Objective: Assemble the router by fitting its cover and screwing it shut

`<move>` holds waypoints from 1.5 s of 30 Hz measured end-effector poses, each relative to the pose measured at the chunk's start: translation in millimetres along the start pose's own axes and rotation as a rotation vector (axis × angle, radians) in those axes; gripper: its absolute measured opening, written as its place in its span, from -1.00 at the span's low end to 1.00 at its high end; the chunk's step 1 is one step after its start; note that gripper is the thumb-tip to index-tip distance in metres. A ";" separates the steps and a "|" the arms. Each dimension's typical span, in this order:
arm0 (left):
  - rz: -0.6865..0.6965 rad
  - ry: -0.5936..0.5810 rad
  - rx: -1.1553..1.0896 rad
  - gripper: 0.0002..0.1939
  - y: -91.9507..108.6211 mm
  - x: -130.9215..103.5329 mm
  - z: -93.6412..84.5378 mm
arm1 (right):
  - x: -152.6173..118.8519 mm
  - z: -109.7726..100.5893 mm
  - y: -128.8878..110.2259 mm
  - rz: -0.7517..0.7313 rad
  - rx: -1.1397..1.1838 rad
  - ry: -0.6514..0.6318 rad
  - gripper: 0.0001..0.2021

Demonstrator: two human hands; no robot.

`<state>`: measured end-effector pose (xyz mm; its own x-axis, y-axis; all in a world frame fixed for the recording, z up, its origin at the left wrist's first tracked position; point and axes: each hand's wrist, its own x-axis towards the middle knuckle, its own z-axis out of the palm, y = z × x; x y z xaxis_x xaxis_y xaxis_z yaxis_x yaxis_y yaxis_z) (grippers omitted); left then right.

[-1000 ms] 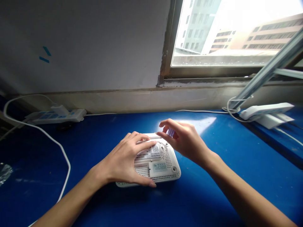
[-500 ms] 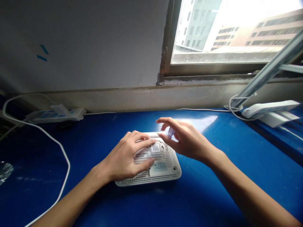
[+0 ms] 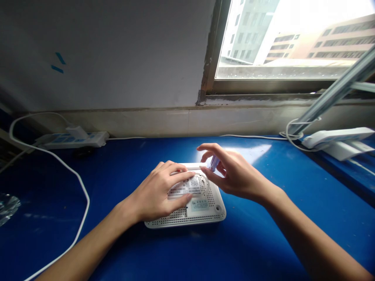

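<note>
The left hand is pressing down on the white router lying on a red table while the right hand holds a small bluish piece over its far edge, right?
Not quite: the table is blue, not red, as the head view shows. The rest holds: the left hand rests on the white router, and the right hand holds a small bluish piece over its far edge.

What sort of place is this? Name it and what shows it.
Likely an electronics workbench in an office or workshop: a blue table by a window, a power strip against the wall, and a white router lying underside up under both hands.

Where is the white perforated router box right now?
In the head view, the white perforated plastic router box lies centre on the blue table, under the left hand, with the right hand just beside.
</note>
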<state>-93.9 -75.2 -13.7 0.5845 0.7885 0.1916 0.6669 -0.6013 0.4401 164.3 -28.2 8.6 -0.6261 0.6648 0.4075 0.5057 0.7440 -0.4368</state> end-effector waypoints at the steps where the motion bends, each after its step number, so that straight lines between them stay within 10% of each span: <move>1: 0.000 -0.001 0.001 -0.49 -0.2 0.1 0.4 | 0.7 2.3 1.3 -0.007 -0.019 0.032 -0.64; 4: 0.007 0.000 0.005 -0.50 -0.9 0.6 1.3 | 1.7 6.0 3.6 -0.016 -0.041 0.099 -0.78; 11: 0.006 0.004 0.004 -0.52 -0.6 0.7 0.2 | -1.7 -4.5 -4.0 -0.014 0.015 -0.009 -0.20; 18: 0.002 -0.001 0.009 -0.50 -1.0 0.1 1.2 | 2.1 5.3 -0.1 -0.039 -0.060 0.124 -0.59; 24: -0.003 0.002 0.008 -0.52 -0.2 0.8 0.9 | 0.1 2.5 -3.1 -0.042 -0.006 0.068 -0.25; 30: -0.006 0.001 0.008 -0.51 0.8 0.1 0.1 | 2.2 5.8 -2.0 -0.067 -0.073 0.156 -0.58; 36: -0.003 0.005 0.008 -0.51 1.6 -0.6 -0.8 | 0.1 3.1 -3.4 -0.046 0.000 0.081 -0.24; 41: -0.008 -0.002 0.006 -0.51 1.2 -0.3 -0.3 | 1.5 5.6 -3.6 -0.068 -0.052 0.128 -0.51; 45: 0.000 0.007 0.004 -0.52 1.6 0.2 0.1 | 2.4 3.8 -3.9 -0.066 -0.013 0.110 -0.36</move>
<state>-92.6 -75.9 -13.1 0.5816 0.7891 0.1978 0.6686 -0.6022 0.4362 158.6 -29.8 8.2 -0.5900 0.6168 0.5210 0.4734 0.7870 -0.3956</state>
